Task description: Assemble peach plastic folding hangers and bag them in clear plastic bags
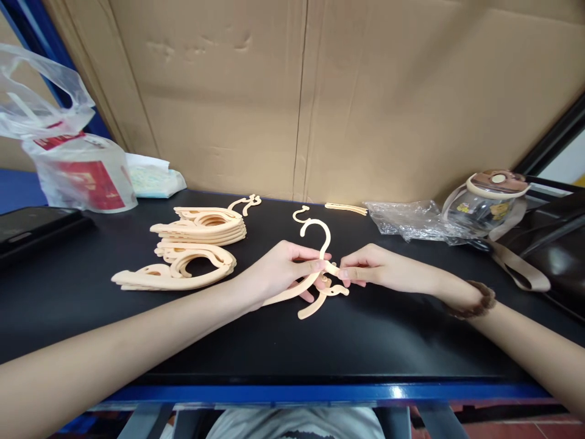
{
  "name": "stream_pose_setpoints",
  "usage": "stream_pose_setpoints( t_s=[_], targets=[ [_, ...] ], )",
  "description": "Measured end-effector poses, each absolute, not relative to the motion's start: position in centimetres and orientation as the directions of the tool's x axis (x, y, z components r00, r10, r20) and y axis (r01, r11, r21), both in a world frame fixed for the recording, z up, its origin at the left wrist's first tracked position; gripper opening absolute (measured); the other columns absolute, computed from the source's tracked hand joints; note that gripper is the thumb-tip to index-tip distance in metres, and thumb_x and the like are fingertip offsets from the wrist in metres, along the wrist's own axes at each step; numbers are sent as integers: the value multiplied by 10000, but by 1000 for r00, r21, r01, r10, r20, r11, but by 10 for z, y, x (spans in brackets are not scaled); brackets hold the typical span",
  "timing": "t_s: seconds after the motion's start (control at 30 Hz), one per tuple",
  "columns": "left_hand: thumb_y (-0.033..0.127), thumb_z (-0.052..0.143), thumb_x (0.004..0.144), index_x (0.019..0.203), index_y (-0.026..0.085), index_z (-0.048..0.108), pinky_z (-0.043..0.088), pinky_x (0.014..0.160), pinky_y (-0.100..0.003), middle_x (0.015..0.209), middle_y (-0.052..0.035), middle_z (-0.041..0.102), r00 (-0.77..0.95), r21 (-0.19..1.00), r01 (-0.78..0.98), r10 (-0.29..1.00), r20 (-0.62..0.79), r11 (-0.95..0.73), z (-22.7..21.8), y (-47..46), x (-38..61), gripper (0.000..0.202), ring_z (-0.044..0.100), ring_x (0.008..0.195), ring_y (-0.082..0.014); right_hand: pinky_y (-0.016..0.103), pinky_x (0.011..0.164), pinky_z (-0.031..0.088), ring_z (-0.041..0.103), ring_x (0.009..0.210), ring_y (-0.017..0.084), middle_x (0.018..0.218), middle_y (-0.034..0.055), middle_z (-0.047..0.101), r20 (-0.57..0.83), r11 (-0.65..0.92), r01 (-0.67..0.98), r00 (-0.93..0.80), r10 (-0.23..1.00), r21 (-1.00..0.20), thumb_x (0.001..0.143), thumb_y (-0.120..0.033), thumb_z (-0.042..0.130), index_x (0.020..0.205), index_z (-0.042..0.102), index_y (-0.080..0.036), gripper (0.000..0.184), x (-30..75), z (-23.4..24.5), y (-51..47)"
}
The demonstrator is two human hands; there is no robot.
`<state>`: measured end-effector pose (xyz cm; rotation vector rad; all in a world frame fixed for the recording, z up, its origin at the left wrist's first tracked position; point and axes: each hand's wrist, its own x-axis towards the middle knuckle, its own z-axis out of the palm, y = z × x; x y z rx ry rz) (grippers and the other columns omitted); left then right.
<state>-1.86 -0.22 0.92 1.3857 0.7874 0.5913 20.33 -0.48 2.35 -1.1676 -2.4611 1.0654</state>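
Observation:
Over the middle of the black table, my left hand [299, 268] is closed around a cream plastic folding hanger [326, 235], its hook pointing up and away from me. My right hand [365, 266] pinches a short end of the same hanger on its right side. Below the two hands a loose cream hanger arm [313, 306] shows, partly hidden by them. Just behind the hook lies a small cream hook piece [300, 213]. To the left sit two stacks of folded hangers, a rear stack [201, 228] and a front stack [173, 274].
More cream pieces [247, 204] and thin cream strips [346, 209] lie along the back by the cardboard wall [219, 91]. At left are a bagged container [86, 174], a tissue pack [155, 177] and a black device [36, 228]. Clear plastic wrap [402, 219] and a strapped bottle [484, 204] stand right.

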Motion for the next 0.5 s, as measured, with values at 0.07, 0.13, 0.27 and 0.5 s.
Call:
stream_pose_setpoints(
  t_s=[0.07, 0.13, 0.27, 0.5],
  targets=[
    [328, 581, 895, 1038, 111, 686, 546, 576, -239, 838, -95, 693, 618, 996, 87, 783, -68, 19, 10, -3, -15, 281, 682, 781, -188, 251, 560, 322, 419, 580, 101, 625, -25, 497, -62, 408, 568, -632, 772, -715, 918, -521, 455, 723, 616, -158, 442, 202, 22, -4],
    [333, 515, 930, 1131, 128, 633, 540, 560, -239, 1006, -114, 670, 624, 996, 76, 782, -7, -51, 12, -5, -12, 311, 679, 749, -165, 256, 568, 328, 422, 585, 105, 615, -31, 473, -2, 397, 553, -585, 811, -733, 920, -527, 447, 741, 607, -162, 436, 202, 22, -2],
    [296, 486, 943, 1397, 158, 406, 536, 626, -266, 1200, -143, 614, 547, 967, 204, 837, 17, -153, 16, -3, -14, 481, 691, 793, -171, 262, 535, 298, 387, 547, 101, 574, -43, 430, 38, 350, 603, -467, 883, -717, 898, -549, 462, 734, 600, -164, 441, 210, 24, 7],
    [260, 423, 952, 1210, 209, 621, 457, 925, -314, 1162, -43, 681, 554, 574, 517, 759, 342, -635, 8, 14, -31, 328, 635, 1060, -215, 239, 461, 270, 353, 487, 77, 541, -57, 402, -33, 161, 654, -273, 961, -739, 838, -629, 470, 712, 548, -167, 484, 223, 21, 19]
  ],
)
